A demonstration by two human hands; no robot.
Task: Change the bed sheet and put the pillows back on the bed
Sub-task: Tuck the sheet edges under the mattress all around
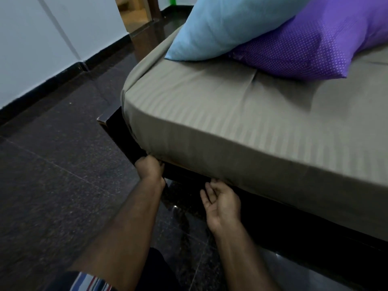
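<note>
A grey-brown striped bed sheet (241,114) covers the mattress and hangs over its near side. My left hand (150,168) grips the sheet's lower edge at the mattress corner, fingertips hidden under the fabric. My right hand (221,201) is palm up just below the sheet's hem, fingers loosely bent, fingertips touching the hem. A light blue pillow (226,24) and a purple dotted pillow (310,45) lie on the bed at the far side, the blue one leaning on the purple one.
The dark wooden bed frame (117,131) juts out at the corner below the mattress. Dark polished floor tiles (52,164) spread to the left. A white wall with black skirting (42,38) runs along the left, with a doorway (134,13) beyond.
</note>
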